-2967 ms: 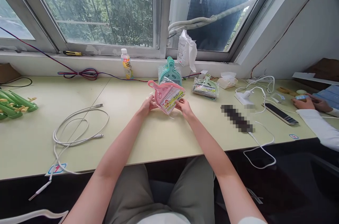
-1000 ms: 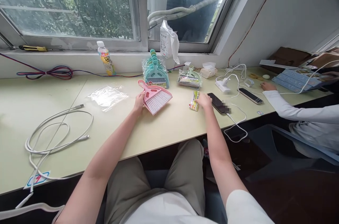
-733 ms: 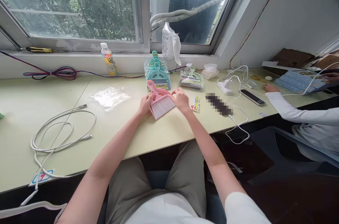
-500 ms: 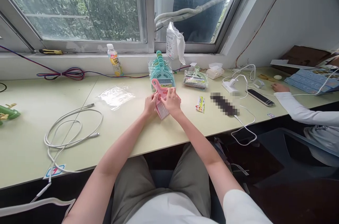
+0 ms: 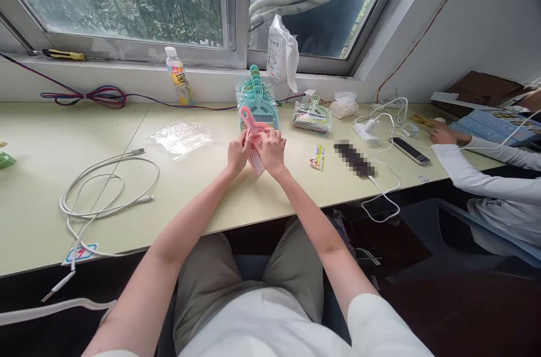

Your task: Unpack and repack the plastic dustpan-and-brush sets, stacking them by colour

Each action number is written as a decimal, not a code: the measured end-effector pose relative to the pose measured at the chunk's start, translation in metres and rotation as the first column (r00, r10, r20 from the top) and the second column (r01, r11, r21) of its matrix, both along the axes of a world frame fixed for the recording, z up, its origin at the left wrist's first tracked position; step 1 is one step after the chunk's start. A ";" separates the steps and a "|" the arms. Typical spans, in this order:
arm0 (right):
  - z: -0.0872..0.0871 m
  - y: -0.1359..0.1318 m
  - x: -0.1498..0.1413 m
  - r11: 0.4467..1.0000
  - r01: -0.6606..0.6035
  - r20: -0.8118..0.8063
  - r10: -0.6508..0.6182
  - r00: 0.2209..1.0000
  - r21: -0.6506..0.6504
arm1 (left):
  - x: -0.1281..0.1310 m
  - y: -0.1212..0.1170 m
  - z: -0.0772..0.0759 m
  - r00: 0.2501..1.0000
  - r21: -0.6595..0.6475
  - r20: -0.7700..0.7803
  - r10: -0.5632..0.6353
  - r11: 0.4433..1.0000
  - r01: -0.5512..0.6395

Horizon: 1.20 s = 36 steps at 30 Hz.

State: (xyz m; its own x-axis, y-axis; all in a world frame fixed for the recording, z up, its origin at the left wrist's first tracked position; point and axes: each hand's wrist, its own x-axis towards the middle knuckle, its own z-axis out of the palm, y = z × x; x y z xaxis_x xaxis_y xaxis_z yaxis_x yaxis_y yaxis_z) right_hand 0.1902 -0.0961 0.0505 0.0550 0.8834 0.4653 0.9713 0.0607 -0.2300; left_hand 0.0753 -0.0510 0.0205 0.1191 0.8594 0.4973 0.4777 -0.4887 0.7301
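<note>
A small pink brush-and-dustpan set (image 5: 251, 124) is held upright over the pale green table (image 5: 270, 199), handle pointing away from me. My left hand (image 5: 238, 152) grips its left side and my right hand (image 5: 271, 151) grips its right side, both closed on it; the fingers hide most of the bristles. An empty clear plastic bag (image 5: 181, 138) lies to the left. A small yellow-green paper label (image 5: 318, 156) lies to the right.
Behind stand a stack of packaged teal sets (image 5: 257, 100) and one green packaged set (image 5: 311, 118). A bottle (image 5: 178, 76), a white bag (image 5: 281, 55), a coiled white cable (image 5: 101, 188) and phones (image 5: 409, 150) are about. Another person's sleeve (image 5: 477, 183) rests at right.
The pink set came out of its bag, which now lies at left. My right hand put the label down at right and returned to the set; both hands now hold it upright.
</note>
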 end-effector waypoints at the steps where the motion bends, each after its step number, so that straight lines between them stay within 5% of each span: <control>1: 0.001 0.002 -0.002 1.000 -0.016 0.002 0.016 1.000 -0.009 | 0.000 0.000 0.000 1.000 0.001 -0.008 -0.005 1.000 0.005; 17: 0.005 0.031 0.011 0.997 -0.011 -0.239 -0.009 0.971 -0.079 | -0.004 0.003 -0.005 0.998 -0.049 0.065 -0.025 0.998 0.028; 25: 0.005 0.037 0.041 0.974 -0.147 -0.622 0.008 0.783 -0.171 | 0.002 0.009 -0.007 0.964 -0.019 0.147 -0.221 0.974 0.226; 27: 0.014 0.030 0.056 0.968 -0.183 -0.683 0.016 0.730 -0.172 | 0.000 0.011 -0.008 0.976 -0.079 0.142 -0.166 0.981 0.178; 30: 0.037 0.013 0.092 0.962 -0.253 -0.732 0.100 0.674 -0.102 | -0.014 0.021 -0.005 0.988 -0.210 0.139 0.068 0.977 -0.038; 33: 0.061 -0.005 0.132 0.971 -0.225 -0.629 0.125 0.767 -0.082 | -0.029 0.031 0.003 0.974 -0.204 0.166 0.158 0.971 -0.123; 36: 0.065 -0.015 0.154 0.964 -0.091 -0.356 -0.005 0.934 -0.250 | -0.029 0.032 0.009 0.989 -0.249 0.138 0.057 0.968 -0.021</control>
State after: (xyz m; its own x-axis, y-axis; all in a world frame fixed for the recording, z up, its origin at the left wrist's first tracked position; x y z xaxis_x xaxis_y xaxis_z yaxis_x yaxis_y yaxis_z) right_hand 0.3445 -0.1113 0.1157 0.1316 0.9752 0.1781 0.8227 -0.0072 -0.5684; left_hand 0.0461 -0.0195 0.0298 0.0261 0.9600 0.2789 0.3750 -0.2680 0.8874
